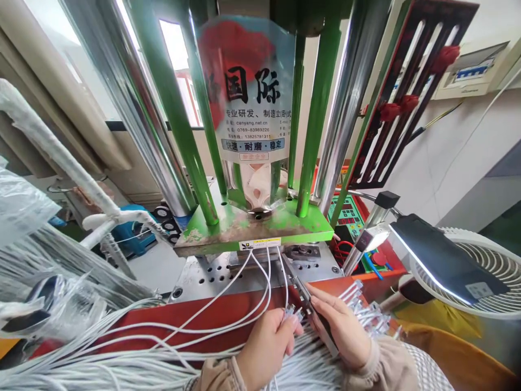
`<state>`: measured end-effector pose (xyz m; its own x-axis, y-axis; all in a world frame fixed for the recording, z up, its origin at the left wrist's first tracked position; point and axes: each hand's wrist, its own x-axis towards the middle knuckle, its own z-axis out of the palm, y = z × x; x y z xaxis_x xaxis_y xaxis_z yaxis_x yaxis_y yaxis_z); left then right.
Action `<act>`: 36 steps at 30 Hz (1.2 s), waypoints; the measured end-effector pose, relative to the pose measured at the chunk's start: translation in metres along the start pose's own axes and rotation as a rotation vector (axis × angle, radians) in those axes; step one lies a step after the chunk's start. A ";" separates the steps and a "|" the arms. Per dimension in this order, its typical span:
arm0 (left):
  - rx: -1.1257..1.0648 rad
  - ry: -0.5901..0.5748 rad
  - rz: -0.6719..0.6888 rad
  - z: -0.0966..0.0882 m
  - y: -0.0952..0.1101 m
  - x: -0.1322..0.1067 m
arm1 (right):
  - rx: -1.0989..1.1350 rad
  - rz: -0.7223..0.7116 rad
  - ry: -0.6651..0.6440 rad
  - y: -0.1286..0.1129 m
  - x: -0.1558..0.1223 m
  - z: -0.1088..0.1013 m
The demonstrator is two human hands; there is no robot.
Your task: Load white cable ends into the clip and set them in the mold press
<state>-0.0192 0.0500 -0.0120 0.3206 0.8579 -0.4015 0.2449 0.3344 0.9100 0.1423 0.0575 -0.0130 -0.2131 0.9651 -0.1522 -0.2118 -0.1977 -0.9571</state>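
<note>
Pinching cable connectors [290, 311] in our left hand [266, 342], pliers [311, 309] in our right hand [345, 331], we risk nicking wires.

Both hands bare, no gloves or rings visible. Left hand [266, 339]: beige knit cuff [215, 376] at wrist, ribbed and slightly bunched. Right hand [340, 328]: same beige cuff [385, 358], wider and looser; above it a sleeve [423, 372] in fine dark-and-white check. Nails short, unpainted as far as can be seen.
</note>
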 end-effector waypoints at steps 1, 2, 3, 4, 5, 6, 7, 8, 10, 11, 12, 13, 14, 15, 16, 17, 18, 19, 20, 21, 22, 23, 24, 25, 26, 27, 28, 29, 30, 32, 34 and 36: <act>0.020 0.005 0.016 0.000 0.000 0.000 | -0.012 -0.045 -0.005 0.002 0.000 0.002; 0.038 0.006 0.028 0.000 -0.001 0.000 | -0.044 -0.075 -0.019 0.002 0.000 0.003; 0.053 0.003 0.038 0.000 -0.001 0.000 | -0.078 -0.097 -0.027 0.002 0.000 0.003; 0.063 -0.001 0.043 0.000 -0.001 0.000 | -0.101 -0.111 -0.028 0.001 -0.001 0.003; 0.067 -0.004 0.044 0.001 -0.001 0.000 | -0.110 -0.119 -0.017 0.000 -0.002 0.003; 0.066 -0.004 0.043 0.001 -0.001 0.000 | -0.112 -0.123 0.000 0.000 -0.003 0.002; 0.062 -0.005 0.040 0.001 -0.001 0.000 | -0.114 -0.127 0.019 -0.001 -0.004 0.001; 0.056 -0.006 0.037 0.001 -0.002 0.000 | -0.115 -0.128 0.036 0.000 -0.005 0.000; 0.046 -0.008 0.031 0.002 -0.003 0.000 | -0.121 -0.124 0.047 0.003 -0.005 -0.002; 0.046 -0.011 0.030 0.002 -0.004 0.000 | -0.129 -0.122 0.046 0.006 -0.005 -0.002; 0.052 -0.014 0.029 0.002 -0.005 0.001 | -0.142 -0.118 0.041 0.008 -0.005 -0.003; 0.061 -0.011 0.032 0.003 -0.007 0.001 | -0.162 -0.120 0.045 0.011 -0.005 -0.002; 0.070 -0.002 0.040 0.003 -0.008 0.002 | -0.188 -0.129 0.059 0.013 -0.004 -0.002; 0.072 -0.002 0.041 0.004 -0.009 0.003 | -0.210 -0.141 0.071 0.014 -0.004 -0.002; 0.060 -0.009 0.031 0.004 -0.010 0.003 | -0.218 -0.150 0.070 0.013 -0.004 -0.001; 0.030 -0.021 0.015 0.004 -0.009 0.004 | -0.208 -0.151 0.056 0.012 -0.005 -0.001; -0.007 -0.029 -0.003 0.004 -0.008 0.004 | -0.179 -0.143 0.034 0.010 -0.005 0.000; -0.044 -0.031 -0.022 0.003 -0.006 0.004 | -0.138 -0.122 0.009 0.007 -0.005 0.000; -0.079 -0.023 -0.041 0.002 -0.003 0.004 | -0.098 -0.098 -0.016 0.004 -0.006 0.000; -0.111 -0.011 -0.054 0.000 0.001 0.003 | -0.068 -0.078 -0.031 0.001 -0.006 0.001; -0.140 -0.002 -0.065 -0.002 0.006 0.001 | -0.046 -0.073 -0.040 -0.002 -0.006 0.001; -0.169 -0.006 -0.082 -0.003 0.011 0.000 | -0.028 -0.079 -0.053 -0.004 -0.007 0.002; -0.199 -0.022 -0.103 -0.004 0.015 -0.002 | -0.008 -0.091 -0.073 -0.006 -0.007 0.003; -0.226 -0.041 -0.121 -0.005 0.019 -0.004 | 0.011 -0.099 -0.099 -0.007 -0.007 0.003; -0.244 -0.054 -0.134 -0.006 0.022 -0.005 | 0.025 -0.107 -0.124 -0.007 -0.006 0.004; -0.255 -0.059 -0.144 -0.007 0.023 -0.006 | 0.026 -0.116 -0.144 -0.007 -0.006 0.004; -0.260 -0.060 -0.146 -0.007 0.023 -0.007 | 0.008 -0.129 -0.157 -0.006 -0.007 0.004; -0.258 -0.062 -0.143 -0.008 0.022 -0.007 | -0.031 -0.145 -0.165 -0.006 -0.007 0.003; -0.250 -0.067 -0.133 -0.008 0.020 -0.007 | -0.082 -0.167 -0.171 -0.005 -0.008 0.002; -0.202 -0.073 -0.086 -0.008 0.012 -0.006 | -0.201 -0.204 -0.170 -0.003 -0.011 -0.001; -0.137 -0.067 -0.017 -0.007 0.004 -0.004 | -0.322 -0.237 -0.157 -0.002 -0.013 -0.004; -0.079 -0.050 0.040 -0.004 -0.001 -0.002 | -0.387 -0.272 -0.167 -0.002 -0.014 -0.007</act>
<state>-0.0233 0.0493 -0.0121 0.3742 0.8513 -0.3678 0.1589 0.3319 0.9299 0.1521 0.0458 -0.0109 -0.3556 0.9260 0.1266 0.0819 0.1658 -0.9828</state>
